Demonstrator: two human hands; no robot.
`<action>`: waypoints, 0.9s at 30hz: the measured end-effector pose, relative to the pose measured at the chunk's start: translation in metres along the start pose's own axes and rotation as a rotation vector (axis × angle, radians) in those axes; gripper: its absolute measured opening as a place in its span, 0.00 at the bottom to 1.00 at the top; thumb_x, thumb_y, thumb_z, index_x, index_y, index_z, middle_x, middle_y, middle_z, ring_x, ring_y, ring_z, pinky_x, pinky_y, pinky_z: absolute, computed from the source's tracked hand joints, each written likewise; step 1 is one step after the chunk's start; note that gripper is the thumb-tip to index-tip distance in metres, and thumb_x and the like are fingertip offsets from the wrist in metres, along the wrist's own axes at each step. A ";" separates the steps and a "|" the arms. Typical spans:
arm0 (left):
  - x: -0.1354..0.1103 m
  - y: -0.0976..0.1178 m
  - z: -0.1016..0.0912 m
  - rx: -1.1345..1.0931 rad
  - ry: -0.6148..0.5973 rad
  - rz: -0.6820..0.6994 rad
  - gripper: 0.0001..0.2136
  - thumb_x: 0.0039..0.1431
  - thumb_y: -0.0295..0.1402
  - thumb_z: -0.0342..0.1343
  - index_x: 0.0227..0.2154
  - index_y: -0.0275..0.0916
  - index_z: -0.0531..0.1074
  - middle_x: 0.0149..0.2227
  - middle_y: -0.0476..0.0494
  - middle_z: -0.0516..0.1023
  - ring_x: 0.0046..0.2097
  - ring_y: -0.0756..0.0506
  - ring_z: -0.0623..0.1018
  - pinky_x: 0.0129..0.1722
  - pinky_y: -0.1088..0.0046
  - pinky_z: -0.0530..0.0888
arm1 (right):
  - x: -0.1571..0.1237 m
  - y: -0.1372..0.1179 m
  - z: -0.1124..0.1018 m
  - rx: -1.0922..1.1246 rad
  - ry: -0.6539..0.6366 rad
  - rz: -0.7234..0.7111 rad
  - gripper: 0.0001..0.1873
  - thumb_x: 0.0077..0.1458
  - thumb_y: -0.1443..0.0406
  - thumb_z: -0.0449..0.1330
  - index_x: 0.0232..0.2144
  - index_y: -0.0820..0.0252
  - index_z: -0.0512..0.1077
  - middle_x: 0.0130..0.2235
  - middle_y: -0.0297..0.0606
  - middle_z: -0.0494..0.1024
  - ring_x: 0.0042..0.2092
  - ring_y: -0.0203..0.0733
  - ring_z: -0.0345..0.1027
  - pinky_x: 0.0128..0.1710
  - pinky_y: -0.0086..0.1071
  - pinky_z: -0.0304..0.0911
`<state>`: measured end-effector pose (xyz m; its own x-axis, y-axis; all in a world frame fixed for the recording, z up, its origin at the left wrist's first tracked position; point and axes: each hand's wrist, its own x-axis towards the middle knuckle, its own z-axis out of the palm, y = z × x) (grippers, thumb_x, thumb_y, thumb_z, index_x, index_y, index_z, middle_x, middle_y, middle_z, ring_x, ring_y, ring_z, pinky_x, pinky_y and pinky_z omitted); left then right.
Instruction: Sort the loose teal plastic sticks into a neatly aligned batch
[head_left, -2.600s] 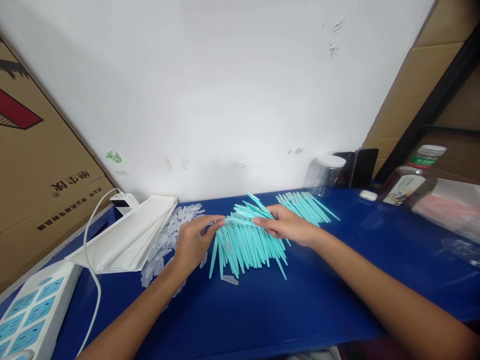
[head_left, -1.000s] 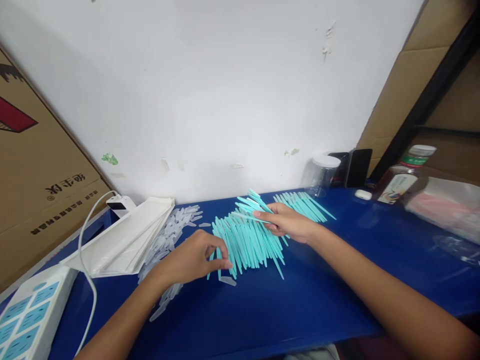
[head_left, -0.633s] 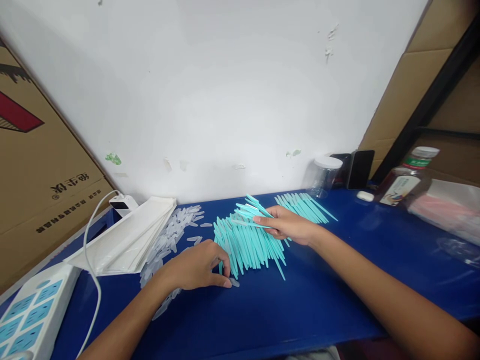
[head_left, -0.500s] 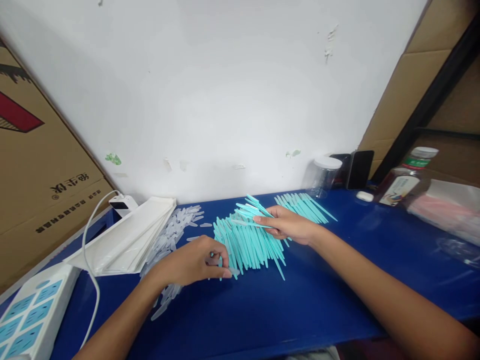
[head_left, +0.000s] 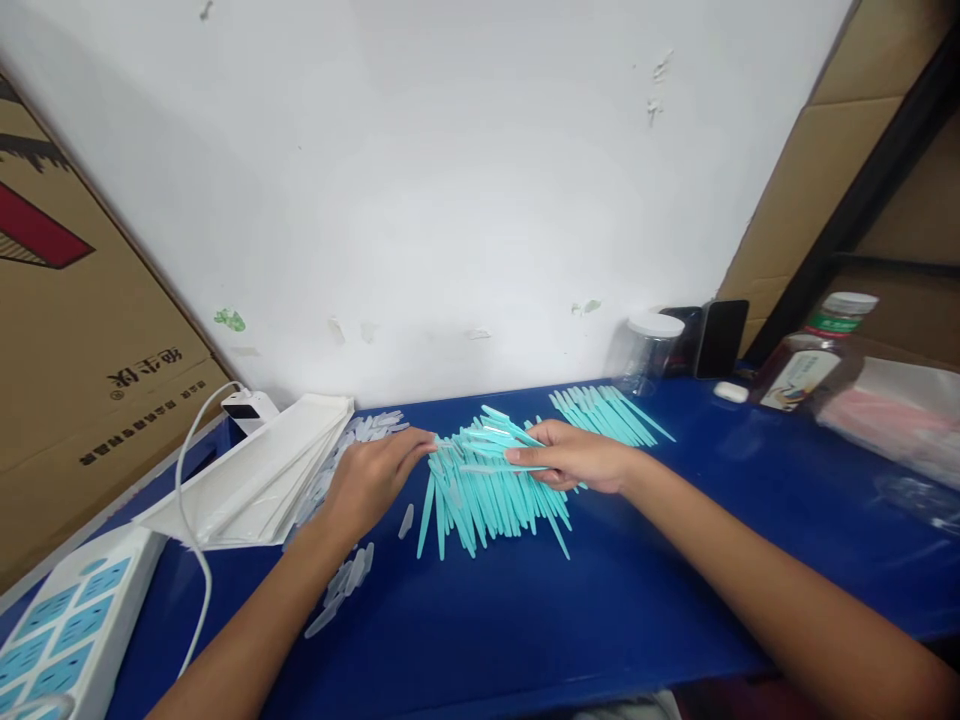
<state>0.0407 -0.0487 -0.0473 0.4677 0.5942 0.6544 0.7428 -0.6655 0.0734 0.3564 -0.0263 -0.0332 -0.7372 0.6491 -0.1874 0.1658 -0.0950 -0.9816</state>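
Note:
My right hand is closed round a small fan of turquoise eyebrow razors, their capped ends pointing left. Beneath it spreads a pile of similar razors, lying side by side. My left hand is at the pile's upper left, thumb and fingers pinched on a small translucent cap, partly hidden by the fingertips. Loose translucent caps lie behind and beside that hand. A few more caps are nearer me, and a single cap lies just left of the pile.
Another row of turquoise razors lies by the wall. White envelopes, a power strip and a cable are left. On the right stand a clear jar, a phone and a bottle.
My left hand has moved up and away from me, from the pile's near left edge to its upper left. My right hand has barely moved, still holding the razors, which have tilted slightly.

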 end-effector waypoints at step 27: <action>0.012 0.018 0.005 -0.834 -0.108 -0.586 0.13 0.59 0.43 0.67 0.38 0.37 0.83 0.36 0.41 0.87 0.40 0.40 0.85 0.41 0.68 0.81 | 0.001 -0.001 -0.001 -0.174 0.031 -0.013 0.28 0.55 0.45 0.67 0.24 0.59 0.62 0.20 0.25 0.61 0.21 0.28 0.47 0.21 0.28 0.42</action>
<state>0.0619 -0.0513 -0.0424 0.2096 0.9371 0.2791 0.3176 -0.3352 0.8870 0.3566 -0.0248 -0.0323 -0.7199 0.6728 -0.1706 0.2690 0.0438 -0.9622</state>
